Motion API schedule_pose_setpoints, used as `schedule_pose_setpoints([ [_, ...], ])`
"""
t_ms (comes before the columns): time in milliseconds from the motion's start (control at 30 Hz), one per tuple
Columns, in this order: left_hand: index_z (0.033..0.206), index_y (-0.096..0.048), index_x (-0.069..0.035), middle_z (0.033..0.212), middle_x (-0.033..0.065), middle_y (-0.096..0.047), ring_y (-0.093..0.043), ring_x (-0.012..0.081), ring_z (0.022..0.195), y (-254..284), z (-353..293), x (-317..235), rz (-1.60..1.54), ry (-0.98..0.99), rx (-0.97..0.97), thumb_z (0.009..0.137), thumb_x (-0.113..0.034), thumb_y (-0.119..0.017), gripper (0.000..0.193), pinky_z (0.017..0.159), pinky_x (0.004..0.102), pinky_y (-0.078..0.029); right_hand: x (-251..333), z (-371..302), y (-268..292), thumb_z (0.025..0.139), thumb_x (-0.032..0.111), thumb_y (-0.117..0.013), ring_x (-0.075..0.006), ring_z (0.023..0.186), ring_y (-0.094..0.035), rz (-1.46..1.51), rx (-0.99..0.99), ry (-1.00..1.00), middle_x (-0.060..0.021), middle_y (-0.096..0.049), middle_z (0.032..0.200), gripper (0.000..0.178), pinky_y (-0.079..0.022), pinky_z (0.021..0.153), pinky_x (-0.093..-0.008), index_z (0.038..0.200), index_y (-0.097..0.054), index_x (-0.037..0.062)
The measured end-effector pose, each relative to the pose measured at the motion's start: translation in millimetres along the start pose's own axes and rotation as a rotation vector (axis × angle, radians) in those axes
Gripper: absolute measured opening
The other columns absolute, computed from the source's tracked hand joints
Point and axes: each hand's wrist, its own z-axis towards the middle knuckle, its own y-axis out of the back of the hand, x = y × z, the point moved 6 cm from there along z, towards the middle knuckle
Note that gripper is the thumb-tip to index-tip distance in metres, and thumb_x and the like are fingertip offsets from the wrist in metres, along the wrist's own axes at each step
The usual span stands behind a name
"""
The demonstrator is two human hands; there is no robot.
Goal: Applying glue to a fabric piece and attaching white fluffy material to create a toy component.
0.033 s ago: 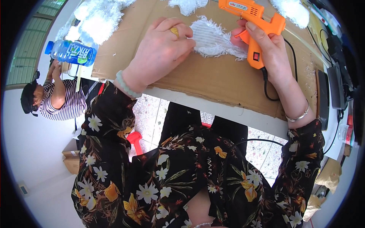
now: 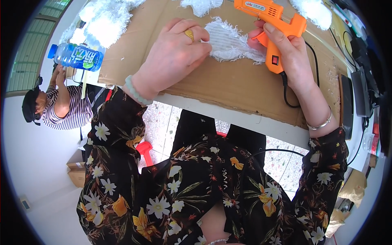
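My right hand [image 2: 292, 51] grips an orange hot glue gun [image 2: 274, 24] with a red switch on its handle and a black cord below. The gun's front end points to the upper left. A ragged piece of white furry fabric [image 2: 228, 41], ribbed backing up, lies on the cardboard between my hands. Closed at its left edge is my left hand [image 2: 175, 55], fingers curled; the fingertips that meet the fabric are partly hidden. Beside the fabric's right edge are fingers of my right hand, around the gun's trigger.
Brown cardboard [image 2: 228, 87] covers the white table. More white fluffy pieces [image 2: 108, 22] lie along the far side. A blue-labelled plastic bottle [image 2: 77, 57] stands at left. A person in a striped shirt [image 2: 71, 106] is beyond it. Dark devices and cables [image 2: 361, 92] line the right.
My left hand has shifted very slightly to the right at the fabric's edge. The glue gun and my right hand look the same.
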Motion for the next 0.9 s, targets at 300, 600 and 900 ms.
schedule_pose_setpoints([
  [300,0.075,-0.059,-0.006,0.067,0.0064,-0.06,-0.058,0.0267,0.068,-13.5,-5.8,0.3,-0.39,0.276,-0.004,0.071,-0.004,-0.063,0.006,0.071,0.0353,-0.048,0.8,2.4,4.3,0.095,0.024,-0.053,-0.0124,0.09,-0.063,-0.07,0.011,0.021,-0.0074,-0.067,0.097,0.033,-0.049,0.083,-0.0257,0.116,-0.057,-0.0011],
  [600,0.072,-0.057,-0.008,0.058,0.005,-0.055,-0.056,0.0261,0.061,-21.2,2.5,5.1,-0.31,0.448,0.057,0.069,-0.005,-0.063,0.007,0.06,0.0357,-0.047,0.9,1.6,-0.9,0.095,0.022,-0.053,-0.0116,0.095,-0.061,-0.074,0.06,0.05,-0.0065,-0.066,0.1,0.031,-0.047,0.086,-0.0263,0.116,-0.058,-0.0011],
  [900,0.082,-0.061,-0.006,0.068,0.0073,-0.06,-0.058,0.0263,0.068,-23.2,-7.5,17.3,-0.364,0.521,0.003,0.077,-0.005,-0.061,0.005,0.067,0.0349,-0.047,-6.1,-0.3,2.7,0.095,0.022,-0.054,-0.0103,0.092,-0.06,-0.056,0.023,0.048,-0.0058,-0.066,0.1,0.031,-0.047,0.083,-0.0248,0.116,-0.058,-0.0001],
])
